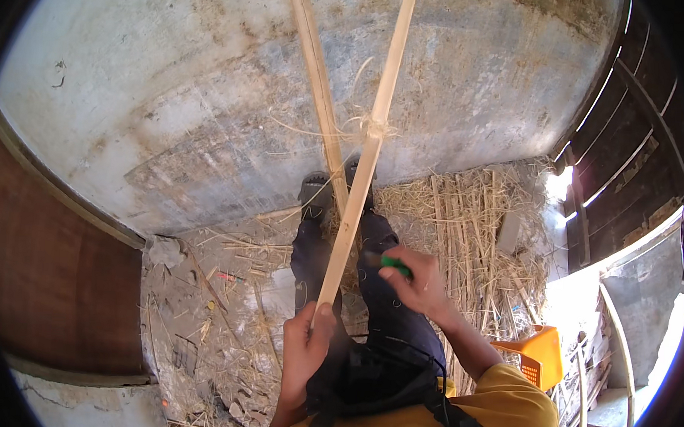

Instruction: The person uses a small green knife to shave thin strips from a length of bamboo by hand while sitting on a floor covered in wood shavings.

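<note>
My left hand [307, 341] is closed around the near end of a long pale bamboo or wooden strip [351, 222]. The strip slants away from me, rising to the far wall. Curled shavings [376, 129] cling to it about midway up. Closed round a green-handled tool [396, 266], my right hand [423, 287] is just right of the strip, apart from it. The tool looks like a knife, but motion blurs its blade. Behind the held strip, a second pale strip [316, 65] crosses at an angle, its lower end passing between my legs.
A stained grey wall [232, 92] stands ahead. Straw, thin sticks and shavings [465, 228] litter the floor around my dark shoes [316, 189]. An orange plastic chair or crate [545, 357] is at my right. Brown panelling [61, 261] stands left, dark boards [615, 158] right.
</note>
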`<state>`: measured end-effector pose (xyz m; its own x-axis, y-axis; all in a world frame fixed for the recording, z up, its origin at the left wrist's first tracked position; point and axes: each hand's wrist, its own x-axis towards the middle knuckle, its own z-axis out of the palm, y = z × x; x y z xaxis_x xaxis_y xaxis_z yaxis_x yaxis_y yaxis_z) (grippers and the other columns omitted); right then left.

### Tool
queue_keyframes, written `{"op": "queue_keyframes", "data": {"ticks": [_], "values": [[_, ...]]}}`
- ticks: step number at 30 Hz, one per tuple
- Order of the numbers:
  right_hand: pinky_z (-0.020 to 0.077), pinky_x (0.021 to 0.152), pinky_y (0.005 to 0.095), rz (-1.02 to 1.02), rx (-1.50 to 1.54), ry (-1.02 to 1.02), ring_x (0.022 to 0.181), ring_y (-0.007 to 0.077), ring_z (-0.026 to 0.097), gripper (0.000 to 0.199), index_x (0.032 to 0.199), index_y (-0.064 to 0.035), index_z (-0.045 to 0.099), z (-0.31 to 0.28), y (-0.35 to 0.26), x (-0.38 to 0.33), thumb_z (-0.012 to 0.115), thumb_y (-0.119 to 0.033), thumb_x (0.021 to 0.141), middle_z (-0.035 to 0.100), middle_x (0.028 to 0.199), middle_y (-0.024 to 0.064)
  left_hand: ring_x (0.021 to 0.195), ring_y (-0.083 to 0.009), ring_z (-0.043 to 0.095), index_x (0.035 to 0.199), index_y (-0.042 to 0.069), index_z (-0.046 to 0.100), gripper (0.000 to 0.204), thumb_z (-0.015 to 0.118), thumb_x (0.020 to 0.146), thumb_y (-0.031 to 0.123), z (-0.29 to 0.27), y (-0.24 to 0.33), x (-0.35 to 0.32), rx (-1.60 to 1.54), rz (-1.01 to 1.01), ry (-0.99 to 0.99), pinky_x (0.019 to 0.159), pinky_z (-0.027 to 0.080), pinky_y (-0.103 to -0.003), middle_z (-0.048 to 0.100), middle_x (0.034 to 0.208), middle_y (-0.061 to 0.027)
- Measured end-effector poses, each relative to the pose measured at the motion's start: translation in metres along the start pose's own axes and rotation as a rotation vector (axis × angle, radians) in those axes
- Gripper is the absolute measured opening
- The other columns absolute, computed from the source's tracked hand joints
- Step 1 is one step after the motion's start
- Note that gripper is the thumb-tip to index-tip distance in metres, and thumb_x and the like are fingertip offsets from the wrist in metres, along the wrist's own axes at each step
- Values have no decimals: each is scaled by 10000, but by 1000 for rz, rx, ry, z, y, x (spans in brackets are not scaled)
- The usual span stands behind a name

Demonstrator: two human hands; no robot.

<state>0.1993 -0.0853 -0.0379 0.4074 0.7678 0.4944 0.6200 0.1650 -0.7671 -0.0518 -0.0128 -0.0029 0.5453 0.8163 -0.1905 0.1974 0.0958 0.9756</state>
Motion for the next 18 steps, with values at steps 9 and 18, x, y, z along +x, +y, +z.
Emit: {"op": "queue_keyframes", "data": {"ticks": [9,18], "values": [[524,554,369,-243,-232,14,606,247,693,272,1022,-99,808,6,-29,8,938,-298,891,721,786,14,678,-44,496,961,2,686,329,613,1183,233,6,0,4,6,51,-14,592,388,-278,566,699,22],[522,553,383,-263,-315,81,591,262,685,285,1007,-101,802,5,-34,13,951,-302,871,713,765,29,650,-52,496,957,3,672,353,604,1187,261,5,-1,-1,54,76,0,576,387,-292,554,671,7]]}}
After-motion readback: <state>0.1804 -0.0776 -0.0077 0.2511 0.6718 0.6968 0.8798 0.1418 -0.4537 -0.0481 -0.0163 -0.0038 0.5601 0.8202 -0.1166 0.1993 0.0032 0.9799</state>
